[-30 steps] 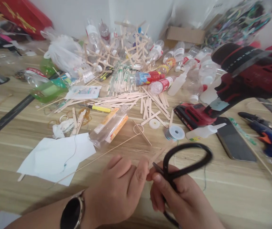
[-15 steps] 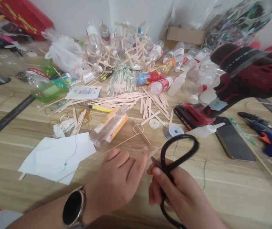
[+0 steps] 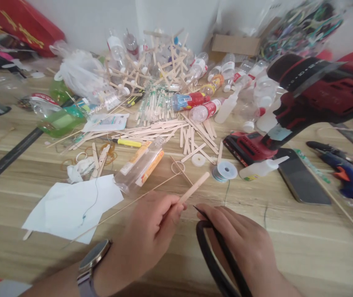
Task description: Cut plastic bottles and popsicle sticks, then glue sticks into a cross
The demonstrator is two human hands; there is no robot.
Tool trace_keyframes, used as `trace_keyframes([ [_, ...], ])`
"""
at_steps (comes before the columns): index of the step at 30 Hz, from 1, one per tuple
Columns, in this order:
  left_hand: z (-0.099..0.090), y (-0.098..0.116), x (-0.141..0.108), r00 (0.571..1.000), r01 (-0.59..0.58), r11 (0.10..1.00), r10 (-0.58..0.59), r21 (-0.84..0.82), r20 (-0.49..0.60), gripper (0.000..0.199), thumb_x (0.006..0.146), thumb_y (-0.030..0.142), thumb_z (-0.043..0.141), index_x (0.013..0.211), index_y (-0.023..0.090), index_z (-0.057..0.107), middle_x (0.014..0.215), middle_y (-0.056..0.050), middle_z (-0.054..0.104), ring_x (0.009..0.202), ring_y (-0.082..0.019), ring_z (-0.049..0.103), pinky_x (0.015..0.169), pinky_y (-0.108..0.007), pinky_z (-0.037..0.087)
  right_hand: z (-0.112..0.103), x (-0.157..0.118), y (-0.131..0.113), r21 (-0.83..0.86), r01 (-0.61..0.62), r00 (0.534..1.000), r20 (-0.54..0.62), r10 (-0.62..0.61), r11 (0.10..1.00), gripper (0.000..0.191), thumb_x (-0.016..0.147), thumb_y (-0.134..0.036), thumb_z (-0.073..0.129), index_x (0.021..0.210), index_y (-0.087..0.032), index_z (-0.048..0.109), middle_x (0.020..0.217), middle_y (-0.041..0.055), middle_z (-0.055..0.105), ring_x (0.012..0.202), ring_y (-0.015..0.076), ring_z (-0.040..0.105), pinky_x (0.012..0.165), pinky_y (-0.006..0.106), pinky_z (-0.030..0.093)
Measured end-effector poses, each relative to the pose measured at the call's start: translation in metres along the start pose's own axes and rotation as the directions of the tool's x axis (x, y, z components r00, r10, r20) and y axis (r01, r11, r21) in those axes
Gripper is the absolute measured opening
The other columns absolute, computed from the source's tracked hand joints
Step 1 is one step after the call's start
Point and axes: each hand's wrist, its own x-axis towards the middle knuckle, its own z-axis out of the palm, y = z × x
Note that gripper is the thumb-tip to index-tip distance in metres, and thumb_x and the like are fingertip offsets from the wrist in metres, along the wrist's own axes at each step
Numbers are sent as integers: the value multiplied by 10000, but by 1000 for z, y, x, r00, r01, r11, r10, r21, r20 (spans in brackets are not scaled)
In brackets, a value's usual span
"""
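Between the thumb and fingers of my left hand [image 3: 153,229] is a flat wooden popsicle stick [image 3: 195,187], its free end pointing up and right. My right hand [image 3: 241,239] is closed around black-handled scissors [image 3: 205,243]. A dark pointed tip of the scissors shows just right of the left thumb, apart from the stick. Most of the blades are hidden under the right fingers. Just beyond my hands lie a thin wooden skewer [image 3: 127,205] and a small ring [image 3: 178,167]. A flattened clear bottle with an orange label [image 3: 141,165] lies past the left hand.
White paper [image 3: 68,208] lies at left. A red cordless drill [image 3: 306,95], a phone [image 3: 302,175], a glue gun [image 3: 346,169] and a wire spool [image 3: 224,171] are at right. Loose sticks [image 3: 158,131] and plastic bottles [image 3: 205,110] cover the back of the table [image 3: 170,272].
My left hand has turned over, and the stick now shows clearly in its pinch. My right hand has rotated palm down, swinging the scissors' handle loops from upward to toward me.
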Motion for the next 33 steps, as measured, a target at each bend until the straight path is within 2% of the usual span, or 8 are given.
trace_keyframes([
  [11, 4, -2, 0, 996, -71, 993, 75, 96, -40, 270, 983, 235, 446, 753, 230, 587, 673, 23, 606, 643, -151, 576, 596, -280, 428, 2, 0, 2, -149, 24, 998, 69, -13, 988, 481, 1077, -253, 140, 1005, -173, 609, 701, 17, 705, 589, 156, 660, 499, 303, 389],
  [16, 3, -2, 1, 991, -117, 984, 124, 138, -42, 258, 984, 214, 456, 771, 208, 602, 680, 18, 619, 659, -157, 595, 615, -284, 447, 5, -1, 2, -163, 10, 998, 62, 0, 987, 417, 1069, -214, 199, 1012, -182, 611, 709, 9, 701, 585, 157, 633, 510, 301, 370],
  [22, 1, 0, 1, 990, -140, 967, 141, 213, 12, 241, 972, 151, 450, 806, 187, 621, 694, -10, 644, 675, -182, 584, 620, -312, 467, 5, -4, 3, -180, 24, 995, 104, -5, 983, 328, 968, -50, 311, 1052, -164, 607, 738, 8, 707, 618, 167, 635, 536, 304, 368],
  [25, 2, -2, 0, 965, -240, 936, 258, 259, -38, 257, 991, 185, 409, 830, 199, 609, 690, -20, 644, 640, -186, 575, 615, -333, 479, 5, -4, 3, -202, 20, 995, 96, -1, 979, 331, 939, -24, 324, 1057, -163, 599, 740, 8, 710, 626, 170, 640, 547, 304, 371],
  [28, 2, -3, 0, 923, -337, 861, 382, 380, -46, 275, 1010, 180, 335, 908, 187, 591, 681, -27, 642, 616, -189, 585, 612, -346, 487, 5, -4, 2, -202, 13, 996, 89, 5, 979, 335, 930, -16, 318, 1033, -168, 599, 702, 4, 701, 585, 164, 637, 526, 298, 374],
  [30, 2, -2, 1, 906, -376, 814, 424, 444, -9, 276, 1013, 156, 300, 973, 172, 573, 663, -21, 636, 598, -188, 587, 590, -346, 475, 5, -3, 0, -183, 0, 996, 93, 17, 983, 341, 921, -10, 315, 996, -179, 601, 671, -1, 691, 548, 161, 635, 501, 295, 377],
  [33, 1, -1, 1, 886, -401, 779, 463, 482, -12, 275, 1017, 155, 276, 1001, 176, 550, 650, -14, 628, 582, -188, 574, 565, -348, 444, 5, -2, -2, -130, -25, 995, 95, 38, 991, 332, 902, -10, 325, 946, -193, 599, 649, -6, 685, 501, 162, 631, 458, 293, 386],
])
